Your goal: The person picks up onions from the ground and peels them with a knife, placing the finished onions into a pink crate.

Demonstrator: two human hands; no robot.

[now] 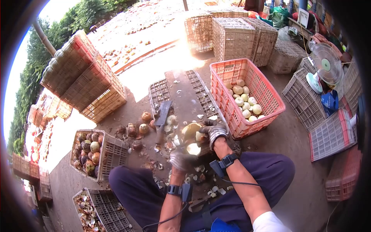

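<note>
My right hand [214, 132], in a dark and grey glove, has its fingers curled against a pale coconut piece [200, 136]. Beside it is a larger yellowish coconut piece [191, 130], and nearer me a white-fleshed one [193, 149]. My left hand [183, 160], in a light glove, is smeared by motion close to these pieces; its fingers cannot be made out. A cleaver-like blade [164, 112] rests at the left of the wooden board [179, 94]. Several brown coconuts [132, 130] lie on the ground left of the board, among shell scraps.
A red crate [266, 112] with peeled pale coconuts stands to the right. At left are a crate [116, 154] of brown coconuts and another crate [110, 208] with shell scraps. Stacked crates [83, 73] rise behind. A fan [326, 63] stands on crates at far right.
</note>
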